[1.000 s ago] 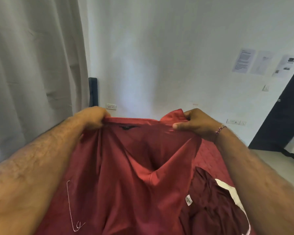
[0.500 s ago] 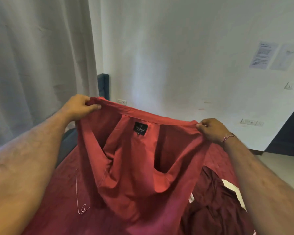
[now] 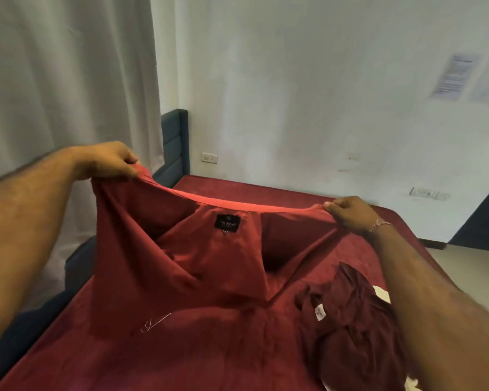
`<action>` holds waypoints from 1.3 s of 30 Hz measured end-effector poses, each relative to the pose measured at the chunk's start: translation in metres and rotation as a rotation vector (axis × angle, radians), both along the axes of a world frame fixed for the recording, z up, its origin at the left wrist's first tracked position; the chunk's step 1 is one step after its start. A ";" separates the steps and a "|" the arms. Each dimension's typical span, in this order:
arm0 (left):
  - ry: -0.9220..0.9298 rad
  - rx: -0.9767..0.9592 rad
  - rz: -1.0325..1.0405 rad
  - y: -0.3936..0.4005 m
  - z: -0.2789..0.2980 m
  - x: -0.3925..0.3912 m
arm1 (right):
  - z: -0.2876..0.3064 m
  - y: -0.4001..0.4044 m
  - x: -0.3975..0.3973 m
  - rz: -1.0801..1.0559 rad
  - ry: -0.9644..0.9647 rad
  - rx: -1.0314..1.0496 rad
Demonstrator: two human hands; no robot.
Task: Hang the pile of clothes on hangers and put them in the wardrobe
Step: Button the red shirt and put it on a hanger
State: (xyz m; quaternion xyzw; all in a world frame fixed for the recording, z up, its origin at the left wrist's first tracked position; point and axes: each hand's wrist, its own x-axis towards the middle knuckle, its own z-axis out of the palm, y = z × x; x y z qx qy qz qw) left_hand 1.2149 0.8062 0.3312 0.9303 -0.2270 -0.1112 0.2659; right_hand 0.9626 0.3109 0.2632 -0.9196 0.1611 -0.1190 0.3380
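Head view shows the red shirt [image 3: 209, 258] stretched between two hands above the bed [image 3: 336, 255], its lower part draping onto the red cover. The left hand [image 3: 108, 162] pinches one end of the shirt's top edge and the right hand [image 3: 350, 214] pinches the other, the hands held well apart. A black label [image 3: 227, 221] sits inside the neck; its wording is too blurred to read. A thin wire hanger [image 3: 153, 324] lies on the bed, mostly hidden beneath the shirt. Just beside the right forearm lies a crumpled maroon garment [image 3: 347, 320], cut off at the frame's lower edge, with something white under it that cannot be identified. Papers [image 3: 455, 77] on the wall are blurred.
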 end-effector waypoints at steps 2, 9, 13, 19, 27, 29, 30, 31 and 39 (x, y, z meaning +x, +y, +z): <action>-0.256 0.037 0.110 0.003 -0.004 0.014 | 0.002 0.016 -0.001 0.039 -0.018 0.070; -0.354 -0.297 0.389 0.039 -0.025 0.027 | -0.013 0.025 -0.015 0.287 0.257 0.482; -0.092 -0.552 0.314 0.061 -0.039 0.026 | -0.037 0.029 -0.026 0.159 0.233 0.349; 0.077 -0.653 0.188 0.080 -0.052 0.038 | -0.051 0.065 -0.046 -0.094 0.005 0.241; 0.619 -0.356 -0.096 0.132 -0.065 0.057 | -0.036 0.165 -0.059 -0.136 0.219 0.637; 0.666 -0.213 -0.166 0.130 -0.065 0.055 | -0.034 0.175 -0.052 -0.258 0.261 0.680; 0.640 -0.136 -0.154 0.126 -0.063 0.055 | -0.035 0.174 -0.047 -0.385 0.265 0.594; 0.547 -0.079 -0.109 0.117 -0.062 0.055 | -0.036 0.172 -0.039 -0.524 0.273 0.456; -0.174 -0.432 0.290 0.034 -0.095 0.009 | -0.042 0.198 0.001 -0.866 -0.152 0.102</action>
